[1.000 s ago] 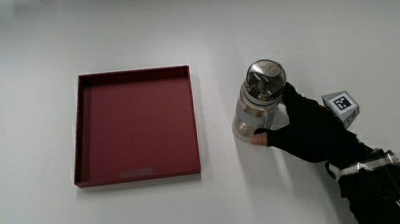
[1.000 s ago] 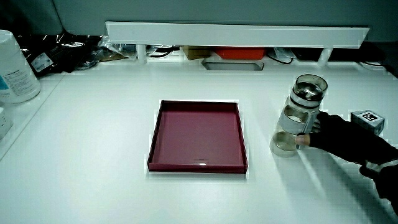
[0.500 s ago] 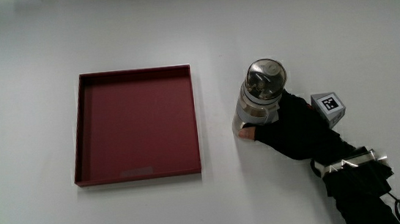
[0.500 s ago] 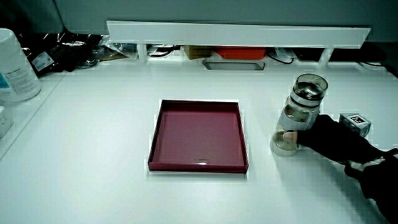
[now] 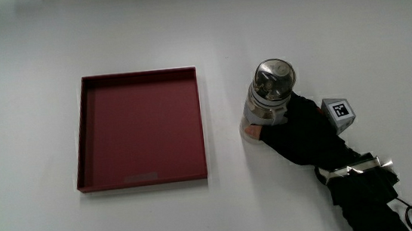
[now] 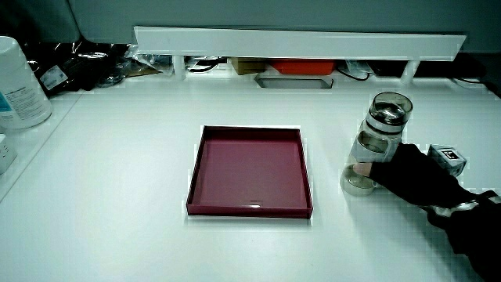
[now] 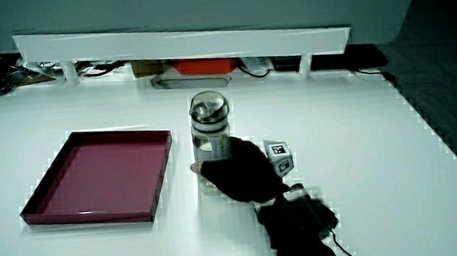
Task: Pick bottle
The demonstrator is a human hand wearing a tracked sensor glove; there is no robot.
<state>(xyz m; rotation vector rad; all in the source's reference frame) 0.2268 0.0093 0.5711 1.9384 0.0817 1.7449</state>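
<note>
A clear bottle (image 5: 269, 96) with a shiny metal cap stands upright on the white table beside the dark red tray (image 5: 85, 142). It also shows in both side views (image 6: 379, 137) (image 7: 210, 128). The gloved hand (image 5: 287, 127) wraps around the bottle's lower body from the person's side, fingers curled on it, a bare fingertip showing at its base. The patterned cube (image 5: 340, 112) sits on the hand's back. The bottle's base is partly hidden by the hand (image 6: 395, 172) (image 7: 236, 168).
The shallow red tray (image 6: 205, 205) (image 7: 31, 211) holds nothing. A low white partition (image 6: 297, 41) runs along the table's edge farthest from the person, with clutter under it. A large white container (image 6: 17, 82) stands at the table's corner.
The hand slid closer around the bottle's base and its fingers closed on it. The bottle still stands where it was.
</note>
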